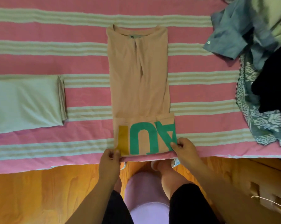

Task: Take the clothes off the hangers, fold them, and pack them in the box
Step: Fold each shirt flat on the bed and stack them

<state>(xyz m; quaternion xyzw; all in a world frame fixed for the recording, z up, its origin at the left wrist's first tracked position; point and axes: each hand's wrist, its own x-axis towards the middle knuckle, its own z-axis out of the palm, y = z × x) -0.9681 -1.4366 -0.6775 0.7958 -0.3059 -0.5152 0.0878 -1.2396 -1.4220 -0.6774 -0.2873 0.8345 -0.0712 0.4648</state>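
A peach T-shirt [139, 75] lies lengthwise on the pink striped bedspread [55, 62], sides folded in, collar at the far end. Its near end is turned up, showing green and yellow letters. My left hand [110, 160] pinches the near left corner of that fold. At the near right corner, my right hand [183, 151] grips the cloth with thumb on top. A folded pale green garment [25, 102] rests on the bed at the left. The cardboard box [264, 188] stands on the floor at the lower right.
At the right of the bed lies a heap of clothes: a blue shirt [230, 38], a dark garment [272, 81], a pale green one [269, 12], and a blue floral cloth [264, 123]. Wooden floor [39, 191] runs along the near bed edge.
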